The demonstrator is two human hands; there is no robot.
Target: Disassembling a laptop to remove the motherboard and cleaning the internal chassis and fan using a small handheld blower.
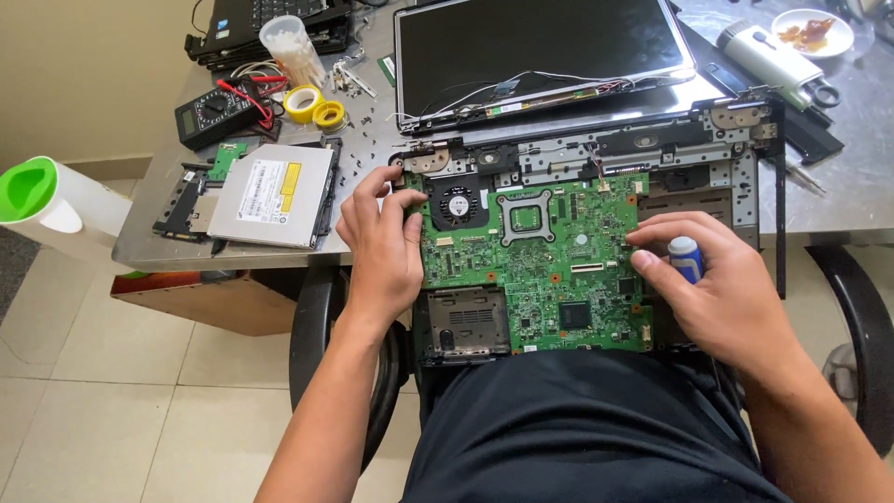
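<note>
While the person's dark-clothed lap is covering the near edge of the green rectangular laptop circuit board (535, 265), its lower margin is going unseen. The board is lying in the opened grey laptop base (736, 163), which is overhanging the grey metal tabletop (838, 200) toward the person. The left hand (384, 244) is gripping the board's left edge, grip clamped on it, fingertips by the black round fan (458, 203). The right hand (722, 289) is resting at the board's right edge, grip closed round a blue-and-white screwdriver handle (685, 256); its shaft is hidden. The detached black screen panel (540, 51) is lying behind. A silver optical drive (270, 196) is sitting well left, leaving open tabletop between.
</note>
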